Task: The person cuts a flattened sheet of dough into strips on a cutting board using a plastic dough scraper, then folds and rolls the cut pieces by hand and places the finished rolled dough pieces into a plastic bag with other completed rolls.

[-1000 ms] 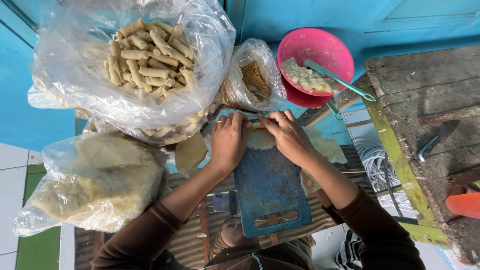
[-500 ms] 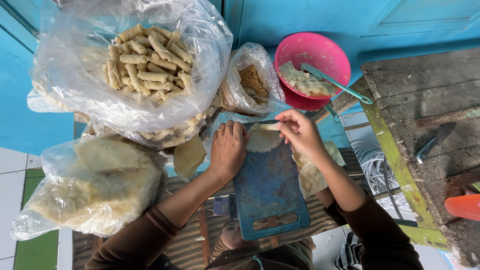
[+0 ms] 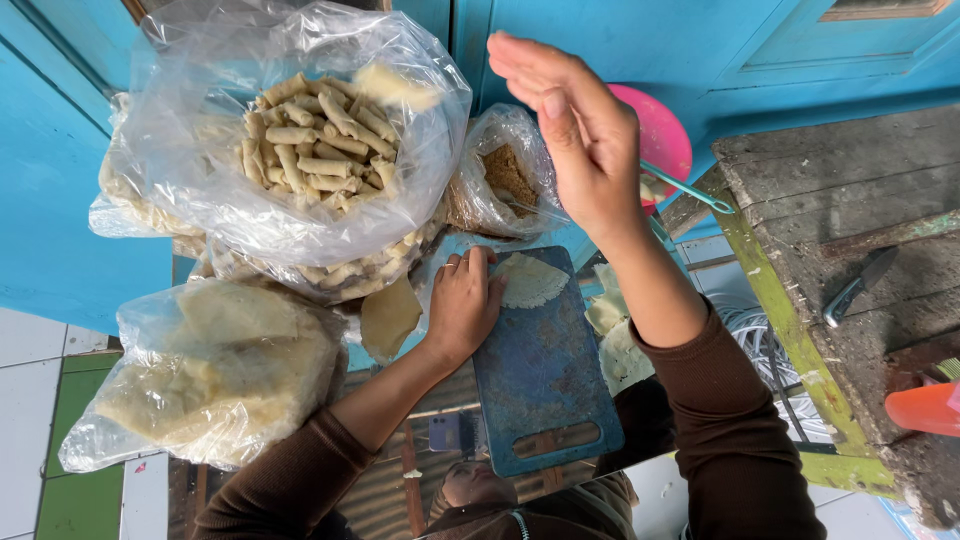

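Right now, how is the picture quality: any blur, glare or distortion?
Head view: soft, even daylight; the raised right hand is close and slightly blurred; glare on the clear plastic bag of rolls; wide-lens bending at the edges; the left hand and the blue cutting board look sharp.

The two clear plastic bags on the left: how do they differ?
The upper bag stands open and holds many small rolled spring rolls; the lower bag lies closed around flat, pale wrapper sheets. The upper bag is bulkier and sits farther from the person; the lower lies nearer the left sleeve. Both are transparent and full.
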Demonstrator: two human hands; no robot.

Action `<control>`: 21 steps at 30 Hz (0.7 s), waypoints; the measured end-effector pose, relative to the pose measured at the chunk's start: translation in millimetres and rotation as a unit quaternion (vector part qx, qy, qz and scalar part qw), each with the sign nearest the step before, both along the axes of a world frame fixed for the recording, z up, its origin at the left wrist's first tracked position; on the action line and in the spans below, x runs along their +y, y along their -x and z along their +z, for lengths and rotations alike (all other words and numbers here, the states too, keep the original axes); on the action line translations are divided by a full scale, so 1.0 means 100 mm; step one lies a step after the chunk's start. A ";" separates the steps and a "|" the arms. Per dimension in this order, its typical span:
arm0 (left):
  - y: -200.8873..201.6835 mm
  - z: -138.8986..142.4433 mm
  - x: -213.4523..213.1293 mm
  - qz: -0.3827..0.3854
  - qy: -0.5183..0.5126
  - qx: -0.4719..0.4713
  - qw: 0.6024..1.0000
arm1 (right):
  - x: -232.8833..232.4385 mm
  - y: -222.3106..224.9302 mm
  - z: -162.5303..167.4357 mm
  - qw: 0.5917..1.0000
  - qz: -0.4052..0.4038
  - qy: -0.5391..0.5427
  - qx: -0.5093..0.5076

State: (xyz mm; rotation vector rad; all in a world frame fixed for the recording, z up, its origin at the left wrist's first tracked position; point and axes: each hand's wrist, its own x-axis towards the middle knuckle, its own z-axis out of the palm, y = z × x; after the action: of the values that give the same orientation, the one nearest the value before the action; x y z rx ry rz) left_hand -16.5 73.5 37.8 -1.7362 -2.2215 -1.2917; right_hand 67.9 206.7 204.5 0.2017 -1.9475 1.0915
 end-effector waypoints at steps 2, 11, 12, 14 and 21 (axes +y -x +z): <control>-0.02 0.00 -0.03 -0.003 0.005 -0.006 1.000 | 0.02 -0.08 -0.02 0.998 -0.054 -0.012 -0.031; -0.04 0.01 0.00 0.003 -0.010 -0.008 1.000 | 0.11 -0.28 -0.64 0.852 -0.336 -0.270 -0.298; -0.04 0.01 -0.01 0.004 -0.014 -0.008 1.000 | 0.09 -0.27 -0.66 0.862 -0.325 -0.266 -0.283; -0.02 0.01 -0.02 0.003 -0.008 -0.013 1.000 | 0.08 -0.28 -0.68 0.855 -0.336 -0.283 -0.275; -0.02 -0.01 -0.02 -0.003 0.008 -0.021 1.000 | 0.09 -0.33 -0.57 0.891 -0.306 -0.242 -0.231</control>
State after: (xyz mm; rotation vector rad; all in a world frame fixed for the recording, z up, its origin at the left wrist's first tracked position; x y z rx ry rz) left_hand -14.2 71.4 36.9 -1.7376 -2.2579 -1.3280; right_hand 100.9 215.5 147.2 -0.4289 -2.4386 0.2280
